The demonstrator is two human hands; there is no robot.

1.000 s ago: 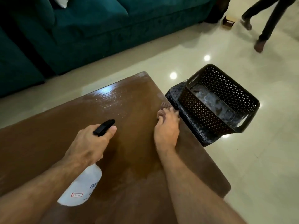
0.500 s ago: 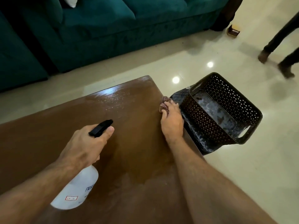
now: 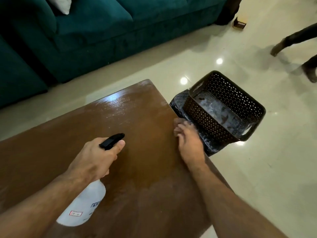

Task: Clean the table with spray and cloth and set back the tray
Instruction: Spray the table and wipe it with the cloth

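Observation:
My left hand (image 3: 96,157) grips the neck of a white spray bottle (image 3: 85,205), with the thumb beside its black nozzle, which points out over the brown wooden table (image 3: 137,177). My right hand (image 3: 188,141) is at the table's right edge, blurred. It holds a brownish cloth (image 3: 176,120) under the fingertips, and only a bit of the cloth shows. Just past that edge a dark perforated tray-basket (image 3: 240,93) sits tilted on a black marbled base (image 3: 178,103) on the floor. The table's far part shines wet.
A teal sofa (image 3: 103,31) runs along the back, a strip of glossy cream floor away from the table. Another person's legs (image 3: 308,66) are at the far right. A small brown box (image 3: 240,24) lies on the floor near the sofa's end.
My right hand slid with the cloth from the table's middle right out to its right edge, then drew back a little. The left hand and bottle stayed put. The person walked right.

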